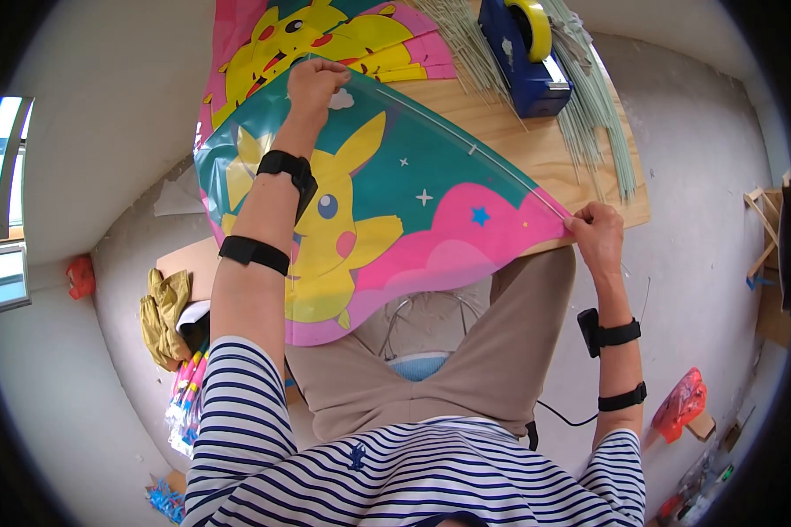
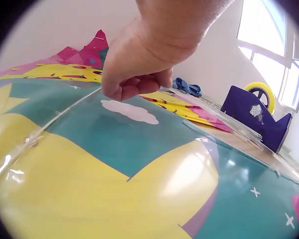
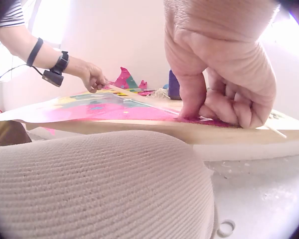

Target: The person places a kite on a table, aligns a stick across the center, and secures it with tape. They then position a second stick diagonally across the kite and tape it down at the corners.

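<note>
A kite sheet (image 1: 369,237) printed with a yellow cartoon character on teal and pink lies over the near part of the table and hangs toward the lap. Along its upper right edge runs a thin pale rod (image 1: 518,179). My left hand (image 1: 318,88) pinches the sheet at its far tip, fingers curled under in the left wrist view. At the pink right corner, my right hand (image 1: 598,233) pinches the sheet's edge by the rod's end. In the right wrist view, the right thumb and fingers press close over the wooden edge.
More printed sheets (image 1: 343,39) are piled at the far side of the wooden table (image 1: 466,110). A blue tape dispenser (image 1: 545,98) with a yellow roll (image 1: 540,31) stands at the back right, among bundles of thin sticks (image 1: 589,145). My knees are under the near edge.
</note>
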The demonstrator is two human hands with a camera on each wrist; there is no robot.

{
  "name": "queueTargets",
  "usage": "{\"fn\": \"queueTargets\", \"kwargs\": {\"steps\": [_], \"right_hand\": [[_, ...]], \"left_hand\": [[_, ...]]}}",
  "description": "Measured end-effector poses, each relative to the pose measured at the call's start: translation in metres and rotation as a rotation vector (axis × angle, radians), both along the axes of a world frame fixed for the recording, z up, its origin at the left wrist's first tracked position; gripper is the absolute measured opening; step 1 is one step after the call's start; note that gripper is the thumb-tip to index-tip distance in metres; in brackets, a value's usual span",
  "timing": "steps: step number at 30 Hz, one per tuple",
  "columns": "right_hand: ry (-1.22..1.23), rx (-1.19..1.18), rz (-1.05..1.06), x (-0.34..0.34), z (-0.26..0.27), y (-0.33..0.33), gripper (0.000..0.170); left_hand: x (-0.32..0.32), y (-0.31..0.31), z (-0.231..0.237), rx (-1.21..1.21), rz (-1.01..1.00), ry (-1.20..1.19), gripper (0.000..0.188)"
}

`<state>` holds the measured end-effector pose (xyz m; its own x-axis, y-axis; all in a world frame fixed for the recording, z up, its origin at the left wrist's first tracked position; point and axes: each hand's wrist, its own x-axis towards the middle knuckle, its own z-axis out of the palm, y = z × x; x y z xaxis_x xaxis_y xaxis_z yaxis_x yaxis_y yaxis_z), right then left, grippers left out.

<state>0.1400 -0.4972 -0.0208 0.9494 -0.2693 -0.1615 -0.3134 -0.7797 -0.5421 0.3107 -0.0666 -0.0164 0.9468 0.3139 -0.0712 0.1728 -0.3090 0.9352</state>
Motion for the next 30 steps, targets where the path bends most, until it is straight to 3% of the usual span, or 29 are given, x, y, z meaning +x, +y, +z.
{"fn": "queueTargets", "kwargs": {"steps": [30], "right_hand": [[0.016, 0.023, 0.021, 0.003, 0.000, -0.002, 0.016]], "left_hand": [[0.001, -0.024, -0.002, 0.226, 0.088, 0.021, 0.014]]}}
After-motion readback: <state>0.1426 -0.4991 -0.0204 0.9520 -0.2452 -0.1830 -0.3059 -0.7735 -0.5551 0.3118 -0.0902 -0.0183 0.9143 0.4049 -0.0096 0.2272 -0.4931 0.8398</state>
